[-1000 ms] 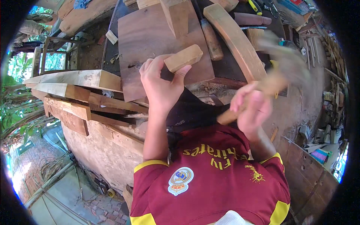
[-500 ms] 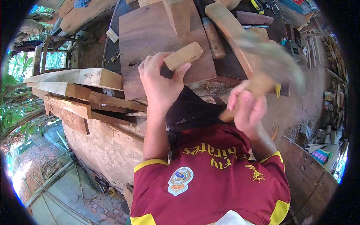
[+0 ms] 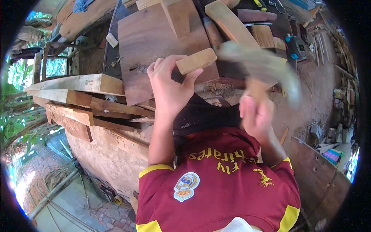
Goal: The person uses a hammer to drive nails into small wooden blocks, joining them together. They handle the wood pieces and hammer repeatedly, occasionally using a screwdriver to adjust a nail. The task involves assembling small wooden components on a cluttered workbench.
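My left hand point(image 3: 170, 83) grips a small wooden block point(image 3: 197, 62) between thumb and fingers, above the near edge of a flat brown board point(image 3: 145, 42). In my right hand point(image 3: 257, 112) is a wooden-handled hammer point(image 3: 262, 67). Its curved metal head is smeared by motion and sits to the right of the block, apart from it. An upright piece of wood point(image 3: 177, 17) stands on the far part of the board. Beyond the hammer lies a thick length of timber point(image 3: 230, 21), with a round wooden handle point(image 3: 211, 33) beside it.
Several stacked timbers point(image 3: 77, 83) lie to the left. At the right are a tape measure point(image 3: 295, 48), a short wood block point(image 3: 262, 35) and a brown cylindrical piece point(image 3: 257, 15). A yellow-and-black tool point(image 3: 261, 4) lies at the far edge.
The hammer and my right hand have shifted, bringing the head left, closer to the block. My left hand with the block has moved slightly right and nearer to me in view.
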Motion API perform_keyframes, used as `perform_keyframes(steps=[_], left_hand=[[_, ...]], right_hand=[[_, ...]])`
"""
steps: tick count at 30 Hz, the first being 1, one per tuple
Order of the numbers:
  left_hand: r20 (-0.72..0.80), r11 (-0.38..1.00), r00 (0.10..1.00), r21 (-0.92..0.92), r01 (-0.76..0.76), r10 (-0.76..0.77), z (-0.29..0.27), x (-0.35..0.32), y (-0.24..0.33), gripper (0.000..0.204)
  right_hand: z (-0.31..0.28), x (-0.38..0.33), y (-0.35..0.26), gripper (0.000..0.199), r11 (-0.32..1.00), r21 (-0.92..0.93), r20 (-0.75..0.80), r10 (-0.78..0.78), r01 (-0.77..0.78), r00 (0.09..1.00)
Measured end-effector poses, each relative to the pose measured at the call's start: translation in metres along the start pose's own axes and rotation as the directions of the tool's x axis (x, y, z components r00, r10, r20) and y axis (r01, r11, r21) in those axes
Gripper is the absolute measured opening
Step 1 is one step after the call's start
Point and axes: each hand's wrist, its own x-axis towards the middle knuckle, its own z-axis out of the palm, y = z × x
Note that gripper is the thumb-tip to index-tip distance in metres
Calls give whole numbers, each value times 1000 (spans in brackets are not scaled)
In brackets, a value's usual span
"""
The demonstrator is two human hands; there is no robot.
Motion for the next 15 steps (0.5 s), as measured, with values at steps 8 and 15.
perform_keyframes(steps=[8,15], left_hand=[[144,996,989,-90,-22,34,-8,10,-12,36],[74,987,995,-152,-60,72,-10,5,-17,94]], right_hand=[[-3,-15,4,20,928,88,63,358,-362,932],[-5,-35,13,20,879,99,85,460,-466,884]])
